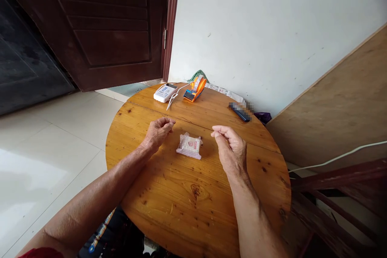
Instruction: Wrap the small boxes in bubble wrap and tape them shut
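A small packet in clear bubble wrap (189, 146), with red print showing through, lies flat on the round wooden table (169, 205). My left hand (159, 132) hovers to its left, fingers curled and thumb close to the index finger. To the right of the packet is my right hand (231, 145), its thumb and fingertips brought together in a pinch. Neither hand touches the packet. Whatever lies between the fingertips, if anything, is too small or too clear to make out.
Toward the back stand an orange tape dispenser (195, 88) and a white device (165, 92) with a white cable (173, 98). A dark, partly blurred object (240, 113) lies at the back right. Behind are a wall (256, 28) and a brown door (111, 28).
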Tool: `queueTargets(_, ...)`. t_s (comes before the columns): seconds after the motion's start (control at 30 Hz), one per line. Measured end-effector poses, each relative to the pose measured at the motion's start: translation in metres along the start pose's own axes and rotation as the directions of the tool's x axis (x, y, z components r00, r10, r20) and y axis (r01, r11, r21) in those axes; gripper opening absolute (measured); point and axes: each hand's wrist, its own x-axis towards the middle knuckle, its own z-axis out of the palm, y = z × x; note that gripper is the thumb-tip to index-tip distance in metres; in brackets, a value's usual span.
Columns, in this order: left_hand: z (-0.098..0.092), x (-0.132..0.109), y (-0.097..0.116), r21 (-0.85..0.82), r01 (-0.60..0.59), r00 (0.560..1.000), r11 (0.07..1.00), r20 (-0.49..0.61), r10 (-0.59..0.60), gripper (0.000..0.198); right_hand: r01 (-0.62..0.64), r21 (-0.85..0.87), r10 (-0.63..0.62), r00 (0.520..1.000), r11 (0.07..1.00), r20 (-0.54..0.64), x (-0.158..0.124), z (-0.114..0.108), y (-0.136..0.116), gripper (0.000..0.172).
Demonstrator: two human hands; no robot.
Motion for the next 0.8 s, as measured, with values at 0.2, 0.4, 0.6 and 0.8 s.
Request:
queueTargets(0.2, 0.003, -0.003, 0.003, -0.031, -0.026, 0.998, 0.999, 0.057, 0.027, 0.02, -0.061, -0.051, 0.063, 0.997, 0.997, 0.038, 0.001, -0.001, 0.005, 0.023)
queueTargets(0.4, 0.004, -0.003, 0.001, -0.028, 0.052, 0.998, 0.998, 0.03, -0.051, 0.02, 0.052, -0.027, -0.044, 0.971, 0.998, 0.237, 0.0, 0.002, 0.001, 0.027)
queueTargets(0.6, 0.006, -0.012, 0.006, 0.099, 0.087, 0.976, 0.991, 0.188, -0.105, 0.026, 0.223, 0.012, -0.212, 0.904, 0.975, 0.372, -0.002, 0.003, -0.002, 0.014)
queueTargets(0.8, 0.006, -0.016, 0.002, 0.299, -0.048, 0.933, 0.953, 0.354, -0.064, 0.043, 0.251, -0.008, -0.215, 0.842, 0.968, 0.494, -0.001, 0.002, 0.0, 0.025)
